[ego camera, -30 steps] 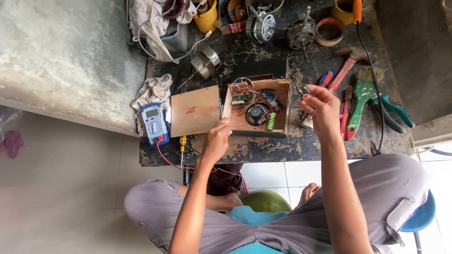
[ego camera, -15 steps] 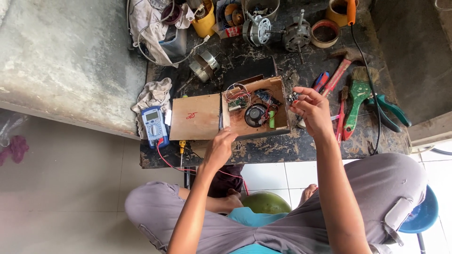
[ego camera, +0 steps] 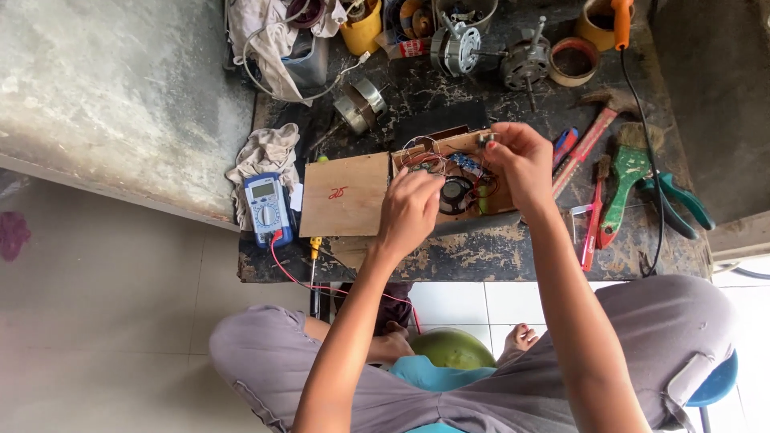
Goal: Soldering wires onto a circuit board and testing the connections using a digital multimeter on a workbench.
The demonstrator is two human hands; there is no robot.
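Note:
A small open wooden box [ego camera: 451, 143] with a round black speaker [ego camera: 457, 195], wires and a blue part inside sits on the dark worktable [ego camera: 497, 256]. Its flat plywood lid [ego camera: 345, 195] lies folded open to the left. My left hand [ego camera: 409, 210] reaches into the box, fingers on the wires beside the speaker. My right hand [ego camera: 521, 164] grips the box's far right corner and pinches a small metal part there.
A blue multimeter [ego camera: 265, 208] with red lead lies left of the lid, next to a rag [ego camera: 265, 156]. Red-handled hammer [ego camera: 589, 144], green brush [ego camera: 630, 180], pliers [ego camera: 678, 204] and screwdrivers lie right. Electric motors [ego camera: 457, 44] and tape rolls stand at the back.
Both hands moved onto the box: the left went from the lid's edge into the box, the right from beside the box to its far right corner.

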